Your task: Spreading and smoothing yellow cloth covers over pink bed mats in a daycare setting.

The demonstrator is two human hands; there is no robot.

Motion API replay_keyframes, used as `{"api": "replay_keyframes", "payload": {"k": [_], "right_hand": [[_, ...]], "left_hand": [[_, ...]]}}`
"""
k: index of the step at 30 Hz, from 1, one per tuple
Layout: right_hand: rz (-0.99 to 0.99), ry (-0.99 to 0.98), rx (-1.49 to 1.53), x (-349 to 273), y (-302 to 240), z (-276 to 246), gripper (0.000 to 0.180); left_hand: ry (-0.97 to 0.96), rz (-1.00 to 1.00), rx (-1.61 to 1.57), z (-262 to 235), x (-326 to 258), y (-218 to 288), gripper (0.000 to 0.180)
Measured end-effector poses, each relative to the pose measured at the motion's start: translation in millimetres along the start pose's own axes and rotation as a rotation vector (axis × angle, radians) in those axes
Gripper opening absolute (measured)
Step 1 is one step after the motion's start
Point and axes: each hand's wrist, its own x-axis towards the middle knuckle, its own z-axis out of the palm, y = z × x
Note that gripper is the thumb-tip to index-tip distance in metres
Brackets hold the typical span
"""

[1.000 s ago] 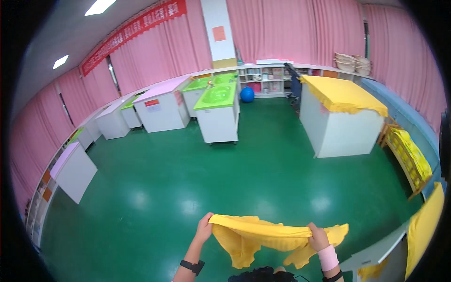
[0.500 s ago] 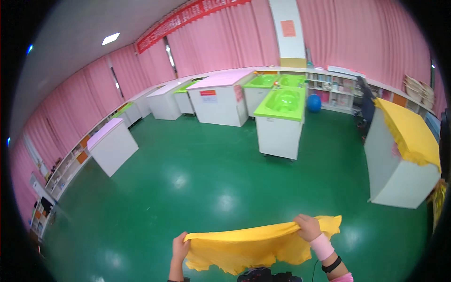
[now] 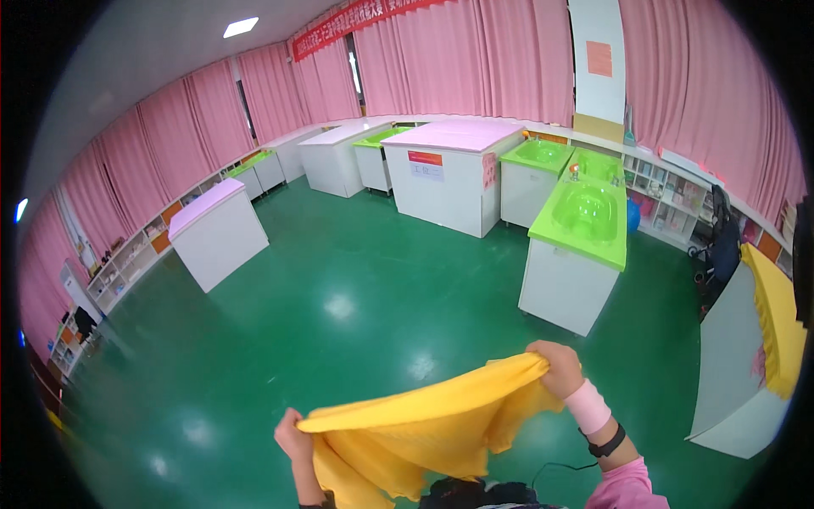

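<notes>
Hands (image 3: 293, 436) (image 3: 557, 371), apparently clenched, hold up yellow cloth (image 3: 415, 424).

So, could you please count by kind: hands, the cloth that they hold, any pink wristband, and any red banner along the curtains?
Left hand and right hand: 2
Yellow cloth, held: 1
Pink wristband: 1
Red banner: 1
Total: 5

My left hand (image 3: 293, 436) clenched, lower in view; my right hand (image 3: 557, 370) clenched too, higher, the two well apart.
</notes>
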Motion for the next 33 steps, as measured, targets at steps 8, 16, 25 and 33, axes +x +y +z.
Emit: {"api": "replay_keyframes", "payload": {"k": [8, 16, 25, 33], "right_hand": [[0.172, 0.02, 0.106, 153, 148, 102, 0.018], [0.255, -0.04, 0.26, 345, 318, 230, 0.017], [0.146, -0.117, 0.303, 583, 413, 376, 0.016], [0.258, -0.048, 0.222, 762, 499, 464, 0.016]], "left_hand": [[0.127, 0.096, 0.201, 166, 145, -32, 0.013], [0.174, -0.305, -0.137, 338, 273, -60, 0.01], [0.319, -0.32, -0.217, 452, 486, -69, 0.01], [0.161, -0.313, -0.401, 659, 723, -91, 0.008]]}}
